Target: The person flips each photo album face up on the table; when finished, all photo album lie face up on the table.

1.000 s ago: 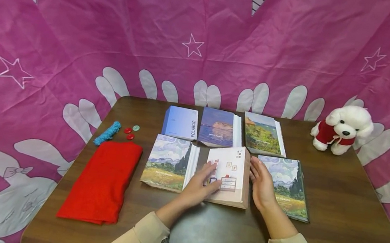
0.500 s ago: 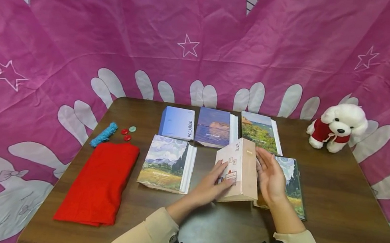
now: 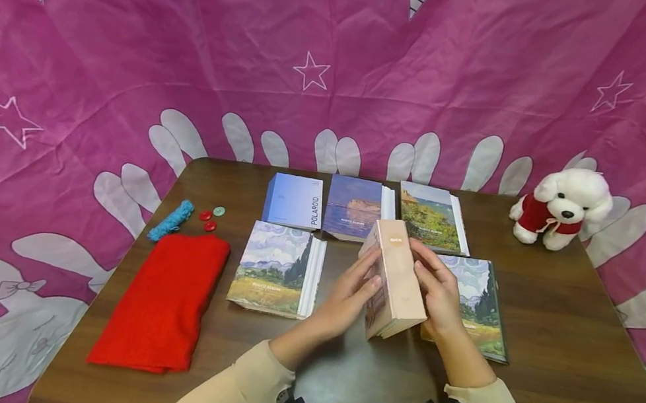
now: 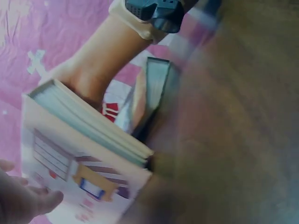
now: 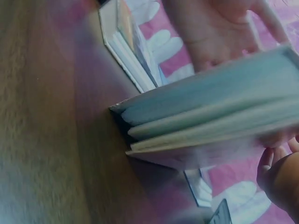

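In the head view both hands hold a thick, pale pink photo album (image 3: 395, 269) between them, tilted with its spine facing up. My left hand (image 3: 346, 295) has its fingers and thumb on the illustrated left cover. Against the other cover lie the bent fingers of my right hand (image 3: 442, 298). The left wrist view shows furniture drawings on the album's cover (image 4: 79, 172). In the right wrist view its page block (image 5: 210, 109) faces the camera. A landscape-covered photo album (image 3: 475, 305) lies partly behind the right hand, and a similar album (image 3: 273, 269) lies left of the held one.
At the back lie a blue album (image 3: 295, 202), a purple seascape album (image 3: 353, 206) and a garden-picture album (image 3: 429, 217). On the left are a red cloth (image 3: 164, 303), a blue yarn bundle (image 3: 171, 221) and several buttons (image 3: 210, 225). A white plush dog (image 3: 564, 206) sits at right.
The pink album lay cover up one second ago; it has since been tilted up so its spine faces upward. Both hands have moved with it, the left shifting right.
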`<state>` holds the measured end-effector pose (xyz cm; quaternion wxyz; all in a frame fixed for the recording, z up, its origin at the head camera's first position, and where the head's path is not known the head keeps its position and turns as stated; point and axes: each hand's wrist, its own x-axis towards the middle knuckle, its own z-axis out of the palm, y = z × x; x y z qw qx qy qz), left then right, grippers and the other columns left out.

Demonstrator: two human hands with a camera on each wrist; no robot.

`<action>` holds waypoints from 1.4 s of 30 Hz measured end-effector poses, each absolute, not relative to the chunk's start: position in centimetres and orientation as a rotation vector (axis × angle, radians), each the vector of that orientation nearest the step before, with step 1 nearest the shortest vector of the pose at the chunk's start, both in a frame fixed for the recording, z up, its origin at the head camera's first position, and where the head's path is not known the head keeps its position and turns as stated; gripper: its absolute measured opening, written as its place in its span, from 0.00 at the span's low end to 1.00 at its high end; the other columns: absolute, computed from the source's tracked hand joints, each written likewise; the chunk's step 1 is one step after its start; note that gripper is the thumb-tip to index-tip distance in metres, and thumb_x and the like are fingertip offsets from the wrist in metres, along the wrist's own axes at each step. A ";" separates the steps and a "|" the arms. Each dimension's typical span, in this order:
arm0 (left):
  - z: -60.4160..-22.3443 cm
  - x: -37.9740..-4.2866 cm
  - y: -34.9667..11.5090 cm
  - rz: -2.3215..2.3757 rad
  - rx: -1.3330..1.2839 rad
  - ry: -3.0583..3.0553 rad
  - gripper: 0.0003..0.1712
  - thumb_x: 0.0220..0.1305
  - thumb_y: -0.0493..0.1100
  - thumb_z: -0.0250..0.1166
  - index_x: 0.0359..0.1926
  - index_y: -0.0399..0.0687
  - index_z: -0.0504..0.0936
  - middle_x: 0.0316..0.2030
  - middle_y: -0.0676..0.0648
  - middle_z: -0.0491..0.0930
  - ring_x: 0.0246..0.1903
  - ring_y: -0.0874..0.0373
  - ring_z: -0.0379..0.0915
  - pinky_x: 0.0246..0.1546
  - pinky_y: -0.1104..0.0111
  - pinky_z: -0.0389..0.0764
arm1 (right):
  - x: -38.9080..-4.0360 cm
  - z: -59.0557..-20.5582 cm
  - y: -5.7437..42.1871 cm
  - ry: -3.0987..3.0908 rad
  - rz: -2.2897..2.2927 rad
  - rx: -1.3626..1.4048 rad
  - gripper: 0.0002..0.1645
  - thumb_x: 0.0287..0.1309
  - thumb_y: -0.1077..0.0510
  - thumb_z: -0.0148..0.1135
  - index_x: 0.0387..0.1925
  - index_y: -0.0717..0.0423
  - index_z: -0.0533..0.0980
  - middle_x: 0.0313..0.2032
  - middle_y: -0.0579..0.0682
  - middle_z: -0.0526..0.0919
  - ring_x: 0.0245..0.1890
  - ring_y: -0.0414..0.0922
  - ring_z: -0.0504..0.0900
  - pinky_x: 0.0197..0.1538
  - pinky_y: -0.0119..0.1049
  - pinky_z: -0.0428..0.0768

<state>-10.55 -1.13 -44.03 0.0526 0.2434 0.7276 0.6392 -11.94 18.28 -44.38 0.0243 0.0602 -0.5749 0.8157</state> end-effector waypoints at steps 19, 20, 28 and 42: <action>-45.1 -10.9 -3.5 2.144 0.866 2.059 0.34 0.74 0.41 0.47 0.75 0.29 0.57 0.79 0.38 0.45 0.78 0.47 0.40 0.76 0.57 0.48 | -12.0 -45.0 15.8 -1.844 2.319 0.617 0.24 0.68 0.76 0.53 0.63 0.82 0.66 0.67 0.59 0.69 0.65 0.44 0.73 0.66 0.34 0.73; -45.3 -10.9 -3.5 2.136 0.866 2.069 0.34 0.74 0.41 0.47 0.75 0.28 0.57 0.79 0.38 0.45 0.78 0.46 0.40 0.76 0.57 0.47 | -12.0 -45.2 15.7 -1.886 2.305 0.602 0.25 0.68 0.76 0.54 0.64 0.81 0.66 0.67 0.61 0.68 0.65 0.44 0.73 0.65 0.34 0.73; -46.2 -10.5 -3.9 2.280 0.626 1.793 0.34 0.75 0.42 0.45 0.76 0.28 0.54 0.80 0.38 0.44 0.78 0.45 0.38 0.75 0.50 0.47 | -12.3 -45.7 16.0 -2.349 2.089 0.196 0.28 0.70 0.65 0.60 0.68 0.69 0.68 0.70 0.62 0.65 0.66 0.53 0.70 0.59 0.23 0.74; -47.6 -10.8 -4.6 2.331 0.345 1.797 0.37 0.77 0.42 0.42 0.78 0.28 0.43 0.78 0.33 0.42 0.77 0.39 0.40 0.76 0.53 0.47 | -12.2 -47.0 16.8 -2.484 2.297 0.000 0.45 0.75 0.55 0.56 0.79 0.65 0.45 0.80 0.61 0.41 0.79 0.54 0.38 0.78 0.49 0.46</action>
